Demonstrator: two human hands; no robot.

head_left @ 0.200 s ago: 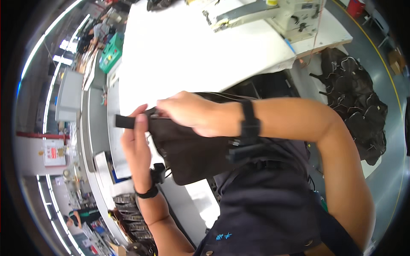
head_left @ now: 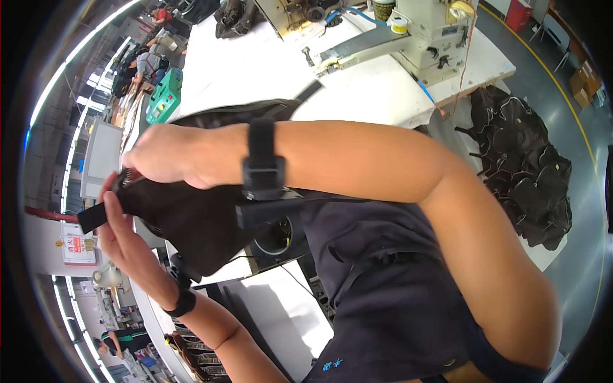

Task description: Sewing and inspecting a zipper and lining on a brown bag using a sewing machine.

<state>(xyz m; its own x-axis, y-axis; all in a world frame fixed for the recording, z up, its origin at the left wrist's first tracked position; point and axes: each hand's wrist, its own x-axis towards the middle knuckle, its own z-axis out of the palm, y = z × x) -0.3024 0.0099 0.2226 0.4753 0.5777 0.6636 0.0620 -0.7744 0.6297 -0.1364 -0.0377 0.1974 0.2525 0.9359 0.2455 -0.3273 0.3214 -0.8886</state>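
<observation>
A black fabric bag piece [head_left: 191,217] hangs between both hands in front of my chest. My left hand [head_left: 118,233] comes up from below and pinches its left edge, where a short black strap [head_left: 92,217] sticks out. My right hand [head_left: 175,156] reaches across from the right and grips the top of the same fabric, near a zip edge. A black band sits on each wrist. My right forearm hides much of the piece's upper part.
A white worktable [head_left: 255,70] carries a white sewing machine [head_left: 408,38] at the far right. A pile of black bag pieces [head_left: 523,172] lies on the grey floor to the right. A green box [head_left: 165,96] and other workers stand far left.
Both hands with the black piece have shifted slightly left and down; the grip on it looks the same.
</observation>
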